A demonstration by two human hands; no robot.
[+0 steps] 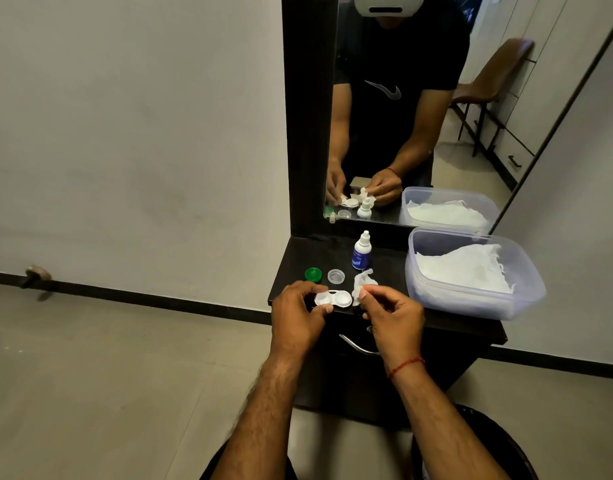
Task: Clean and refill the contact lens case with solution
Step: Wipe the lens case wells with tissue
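Grips the contact lens case [334, 298] by its left end with the curled fingers [313, 289] of the left hand [298, 315], at the front edge of the counter [384, 268], toward the left corner. Impossible to tell whether resting on the counter or lifted just clear. Both wells uncapped. Pinches a scrap of tissue [363, 285] in the right hand [393, 317], just beside the right well and apparently not yet inside it.

Probably about to wipe the wells dry before refilling.

Held at only 1 end, so liable to pivot or slip under a firm wipe on the far well, then drop off the front edge to the floor. Ragged, thin tissue, likely to tear or shed lint in a damp well and undo the cleaning. 2 loose caps, green cap [313, 274] and clear cap [336, 276], lying just behind the case near the left edge, easy to nudge off with the left hand. Solution bottle [361, 251] upright just behind the tissue, easily toppled by a careless reach of the right hand. Tub of tissues [471, 299] at the right edge, well apart from the case, unlikely to interfere.
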